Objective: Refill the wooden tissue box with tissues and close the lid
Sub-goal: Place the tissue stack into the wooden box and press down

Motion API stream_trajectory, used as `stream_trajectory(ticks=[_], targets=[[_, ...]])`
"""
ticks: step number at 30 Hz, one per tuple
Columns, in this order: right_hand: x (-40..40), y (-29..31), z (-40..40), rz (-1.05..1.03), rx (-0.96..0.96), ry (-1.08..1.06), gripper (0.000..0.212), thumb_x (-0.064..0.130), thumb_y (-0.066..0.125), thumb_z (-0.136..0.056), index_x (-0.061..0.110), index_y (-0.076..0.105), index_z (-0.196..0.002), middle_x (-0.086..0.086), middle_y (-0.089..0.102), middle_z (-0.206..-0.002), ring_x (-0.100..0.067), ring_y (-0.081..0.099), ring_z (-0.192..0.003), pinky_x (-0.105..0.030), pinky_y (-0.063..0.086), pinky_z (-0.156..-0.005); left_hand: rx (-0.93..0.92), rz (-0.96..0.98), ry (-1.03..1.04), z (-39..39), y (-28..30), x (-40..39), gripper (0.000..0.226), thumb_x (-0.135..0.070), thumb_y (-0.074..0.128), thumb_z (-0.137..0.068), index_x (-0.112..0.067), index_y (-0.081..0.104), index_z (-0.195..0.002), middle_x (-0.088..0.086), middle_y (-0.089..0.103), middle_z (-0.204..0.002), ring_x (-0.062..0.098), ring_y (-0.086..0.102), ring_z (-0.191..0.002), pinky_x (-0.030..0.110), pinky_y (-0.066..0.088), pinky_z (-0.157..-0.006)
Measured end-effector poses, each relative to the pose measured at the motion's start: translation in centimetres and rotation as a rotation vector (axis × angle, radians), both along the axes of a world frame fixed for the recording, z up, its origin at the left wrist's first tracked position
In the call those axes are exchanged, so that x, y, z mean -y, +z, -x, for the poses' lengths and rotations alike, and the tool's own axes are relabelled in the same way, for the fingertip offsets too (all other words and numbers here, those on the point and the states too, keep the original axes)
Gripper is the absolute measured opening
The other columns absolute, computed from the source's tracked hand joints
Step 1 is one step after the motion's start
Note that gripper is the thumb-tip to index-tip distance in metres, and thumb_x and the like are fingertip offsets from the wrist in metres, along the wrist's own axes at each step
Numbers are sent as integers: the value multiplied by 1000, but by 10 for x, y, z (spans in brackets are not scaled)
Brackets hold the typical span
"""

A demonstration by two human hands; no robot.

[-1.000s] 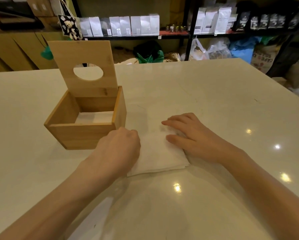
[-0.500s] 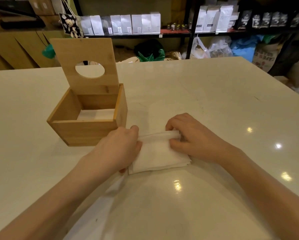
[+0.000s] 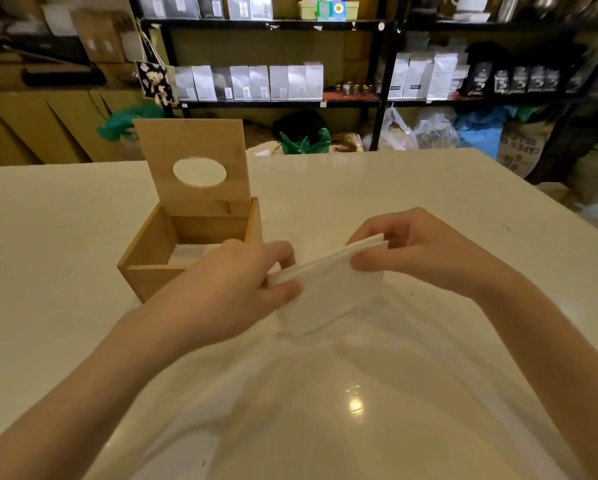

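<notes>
The upright lid (image 3: 192, 168) leaves the wooden box (image 3: 145, 268) open from above.

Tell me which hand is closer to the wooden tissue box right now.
Left. The left hand overlaps the wooden tissue box's front right corner, while the right hand is off to its right.

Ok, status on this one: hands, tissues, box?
Left hand and right hand both grip the tissue stack, lifted off the table. Wooden box lid upright, open. Path to box unobstructed.
</notes>
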State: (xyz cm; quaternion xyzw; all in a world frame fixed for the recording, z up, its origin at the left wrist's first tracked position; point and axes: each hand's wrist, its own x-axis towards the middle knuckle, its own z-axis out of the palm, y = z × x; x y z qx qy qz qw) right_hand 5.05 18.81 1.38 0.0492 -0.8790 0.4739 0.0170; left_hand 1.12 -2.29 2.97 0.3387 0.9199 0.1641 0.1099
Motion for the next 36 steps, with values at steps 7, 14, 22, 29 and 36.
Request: stream_trajectory(ticks=[7,14,22,29,36], targets=[[21,55,18,175,-112,122,11,8,69,-71,16,70,-79,9,71,-71,-5,68,-73,-15,53,-68,-32,-389,83,25,46,37,12,-42,63,-69,-34,61,-77,-11,60,-80,5,56,-76,16,42,-58],[58,53,49,294,-39,26,25,26,72,-60,15,73,-82,0,77,-80,-17,72,-79,-32,57,-80,415,-817,266,68,47,75,24,-21,65,-63,-14,64,-85,-5,76,-72,7,72,-69,15,57,-58],[83,18,80,145,179,-129,9,28,74,-71,18,74,-71,10,65,-68,-5,57,-69,-23,41,-68,411,-608,489,102,26,97,7,-12,70,-74,-12,69,-81,-5,74,-62,5,69,-58,12,53,-48],[97,0,94,-154,-21,-304,15,33,71,-76,22,73,-84,3,55,-125,-16,38,-124,-30,38,-97,29,-345,521,116,9,96,12,-27,72,-75,-25,64,-66,-6,59,-116,15,50,-109,40,38,-99],[107,-1,108,-377,107,-258,13,31,68,-78,25,74,-88,1,44,-144,-18,15,-142,-51,10,-115,155,-278,444,130,-7,88,8,-22,72,-76,-22,66,-70,-2,45,-143,13,23,-141,42,18,-113]])
